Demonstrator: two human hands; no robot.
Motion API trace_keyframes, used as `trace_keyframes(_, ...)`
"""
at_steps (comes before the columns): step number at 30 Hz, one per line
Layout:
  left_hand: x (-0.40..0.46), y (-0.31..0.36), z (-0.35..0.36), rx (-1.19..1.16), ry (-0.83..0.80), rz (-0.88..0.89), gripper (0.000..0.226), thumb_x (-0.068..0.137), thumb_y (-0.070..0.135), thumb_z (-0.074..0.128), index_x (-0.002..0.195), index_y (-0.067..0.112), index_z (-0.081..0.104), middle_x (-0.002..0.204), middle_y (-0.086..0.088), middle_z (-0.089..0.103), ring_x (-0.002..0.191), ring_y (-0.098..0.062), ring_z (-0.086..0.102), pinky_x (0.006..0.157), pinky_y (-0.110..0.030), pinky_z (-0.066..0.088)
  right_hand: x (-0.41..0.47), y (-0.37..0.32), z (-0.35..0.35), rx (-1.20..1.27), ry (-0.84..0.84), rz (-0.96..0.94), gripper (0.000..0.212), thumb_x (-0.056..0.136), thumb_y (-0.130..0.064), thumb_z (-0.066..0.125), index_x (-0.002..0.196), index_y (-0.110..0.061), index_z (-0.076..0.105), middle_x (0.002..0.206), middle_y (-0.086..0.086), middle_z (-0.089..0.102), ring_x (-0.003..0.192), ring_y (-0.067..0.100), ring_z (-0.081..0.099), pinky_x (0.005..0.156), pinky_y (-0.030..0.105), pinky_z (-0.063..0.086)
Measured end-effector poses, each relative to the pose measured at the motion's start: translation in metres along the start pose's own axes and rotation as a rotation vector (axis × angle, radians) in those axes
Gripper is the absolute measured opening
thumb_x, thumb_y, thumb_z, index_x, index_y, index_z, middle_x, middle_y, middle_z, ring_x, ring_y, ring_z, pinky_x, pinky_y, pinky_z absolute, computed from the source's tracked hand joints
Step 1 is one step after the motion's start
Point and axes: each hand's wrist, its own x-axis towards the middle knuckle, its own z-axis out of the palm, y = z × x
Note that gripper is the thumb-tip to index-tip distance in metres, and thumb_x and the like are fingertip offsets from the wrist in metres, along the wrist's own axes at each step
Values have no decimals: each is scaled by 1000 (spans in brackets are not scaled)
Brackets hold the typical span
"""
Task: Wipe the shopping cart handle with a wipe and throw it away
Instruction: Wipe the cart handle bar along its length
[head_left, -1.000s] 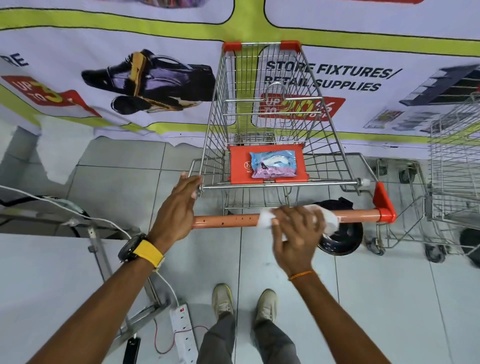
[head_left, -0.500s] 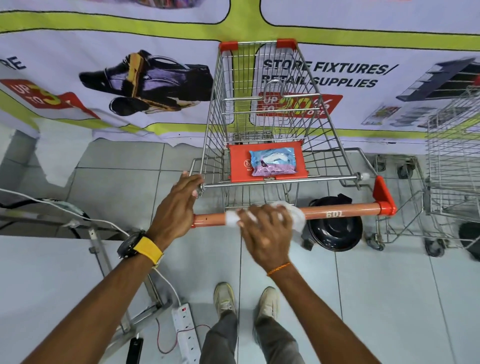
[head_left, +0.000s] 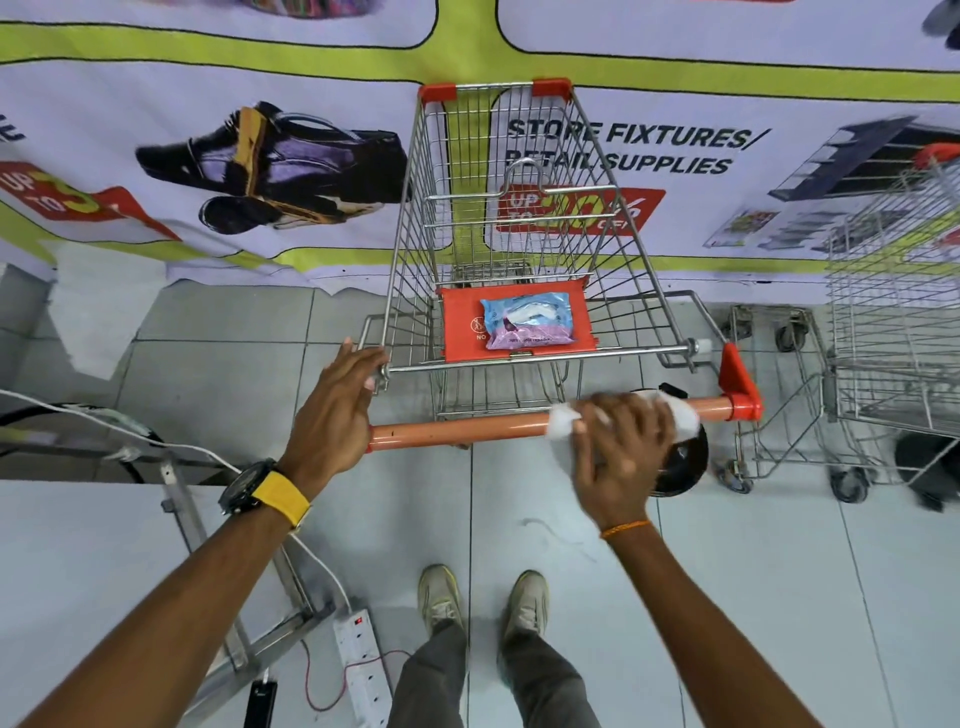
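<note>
Over on the left, the left hand (head_left: 337, 410) is curling around the near-left corner of the silver wire shopping cart (head_left: 511, 218), fingers wrapping the frame just above the left end of the bar and steadying the whole thing. Moving along, the long orange tubular handle (head_left: 457, 428) is running left to right straight across the body, its left and middle stretch lying bare and shiny. Just beyond it, inside the cart, a blue and purple soft pack of wipes (head_left: 527, 318) is lying on the orange plastic child-seat flap (head_left: 457, 322). Now to the right: the right hand (head_left: 623, 441) is closing over the bar with a crumpled white wet wipe (head_left: 563, 422) pressed flat under the palm, fingers spread and wrapping over the top, white edges poking out on both sides. The wipe is sitting on the right portion of the handle, short of the orange plastic end cap (head_left: 740, 389). That long axis is the key: any coming stroke has to travel sideways along the bar, and the right hand is the one placed to do it. A black round bin (head_left: 685, 462) is sitting on the floor directly beneath that hand.
</note>
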Motion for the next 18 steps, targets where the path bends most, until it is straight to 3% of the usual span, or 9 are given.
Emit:
trace_keyframes(3, 0, 1, 0, -26, 2, -11, 43, 103, 25, 28, 139, 20, 50, 151, -1, 45, 149, -19, 20, 116, -52, 29, -12, -59, 28, 59, -55, -62, 22, 97, -31, 62, 110, -22, 77, 115, 3, 76, 116, 29, 59, 116, 54, 31)
trace_keyframes(9, -1, -1, 2, -73, -4, -7, 45, 102, 28, 26, 138, 18, 51, 150, -3, 46, 148, -20, 22, 118, -45, 27, -25, -145, 63, 75, -170, -183, 25, 97, -31, 63, 121, -29, 71, 121, 0, 72, 115, 28, 62, 112, 53, 34)
trace_keyframes(13, 1, -5, 1, -88, -2, -17, 43, 103, 28, 27, 138, 19, 51, 150, -2, 46, 149, -18, 20, 117, -40, 27, -24, -147, 66, 27, -172, -200, 28, 97, -31, 65, 125, -32, 69, 120, -2, 72, 113, 26, 63, 109, 50, 35)
trace_keyframes(18, 1, -4, 1, -60, -19, 13, 43, 103, 28, 27, 137, 19, 51, 150, -1, 47, 149, -18, 20, 117, -53, 26, -14, -120, 51, 1, -183, -277, 28, 96, -30, 65, 124, -33, 69, 118, -1, 73, 107, 26, 66, 100, 47, 40)
